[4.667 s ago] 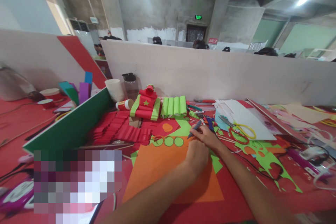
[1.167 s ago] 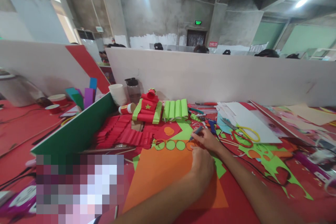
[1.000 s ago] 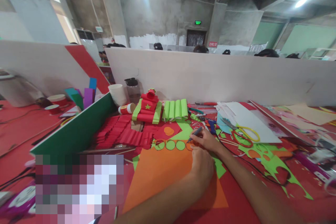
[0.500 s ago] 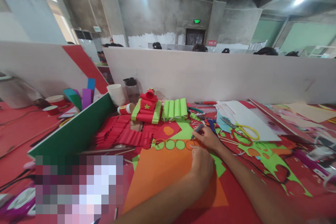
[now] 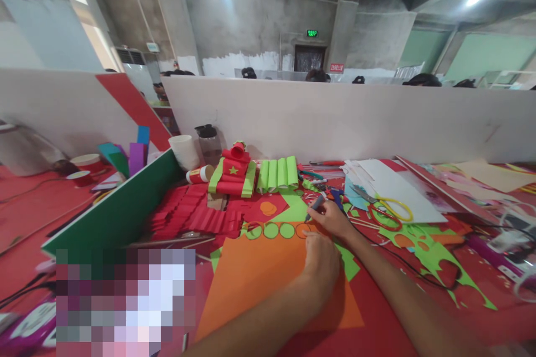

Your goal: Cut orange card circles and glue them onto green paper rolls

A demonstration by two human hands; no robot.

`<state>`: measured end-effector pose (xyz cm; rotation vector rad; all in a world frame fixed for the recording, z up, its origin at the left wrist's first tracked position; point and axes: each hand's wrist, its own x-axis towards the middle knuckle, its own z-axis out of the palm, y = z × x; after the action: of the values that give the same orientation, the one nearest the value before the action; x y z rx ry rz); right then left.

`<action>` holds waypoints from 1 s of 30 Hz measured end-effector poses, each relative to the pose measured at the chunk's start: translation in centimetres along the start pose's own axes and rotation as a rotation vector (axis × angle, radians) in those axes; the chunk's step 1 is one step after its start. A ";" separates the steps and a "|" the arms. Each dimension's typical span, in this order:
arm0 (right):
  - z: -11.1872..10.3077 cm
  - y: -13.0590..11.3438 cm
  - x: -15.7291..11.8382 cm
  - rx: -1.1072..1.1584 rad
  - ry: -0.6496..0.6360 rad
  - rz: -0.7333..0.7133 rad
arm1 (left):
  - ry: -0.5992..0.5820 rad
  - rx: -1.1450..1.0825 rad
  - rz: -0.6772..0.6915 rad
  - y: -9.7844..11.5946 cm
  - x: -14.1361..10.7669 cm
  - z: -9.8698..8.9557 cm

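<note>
An orange paper sheet lies in front of me, with round cut-outs along its far edge that show green paper behind. My left hand rests on it, fingers curled, the fingertips pressing beside an orange circle with a dark outline. Whether that circle is a loose disc, I cannot tell. My right hand grips a grey marker, its tip down at the circle's upper right edge. Just beyond lie some orange paper discs on red paper.
Pleated red paper and a red-and-green paper model stand at left. Folded green paper is behind. Scissors and green scraps lie at right. A green board borders the left, a white partition the back.
The marker tip has shifted very slightly at the circle's edge. Both hands otherwise keep their places, and the view has moved a little.
</note>
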<state>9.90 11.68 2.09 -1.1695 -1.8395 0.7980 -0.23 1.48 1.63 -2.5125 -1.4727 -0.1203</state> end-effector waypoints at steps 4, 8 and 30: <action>0.0 -0.1 0.0 -0.041 -0.009 0.010 | -0.020 -0.042 0.015 -0.1 0.2 0.1; -0.1 -0.2 -0.1 -0.027 -0.006 0.002 | -0.037 -0.064 0.018 -0.2 0.4 0.2; -1.7 -0.6 0.0 -0.037 0.137 -0.046 | -0.288 -0.326 0.170 -10.8 4.1 -3.5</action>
<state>11.15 11.65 3.42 -1.1714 -1.7686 0.6438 -7.47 9.23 7.47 -3.0142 -1.4266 0.0359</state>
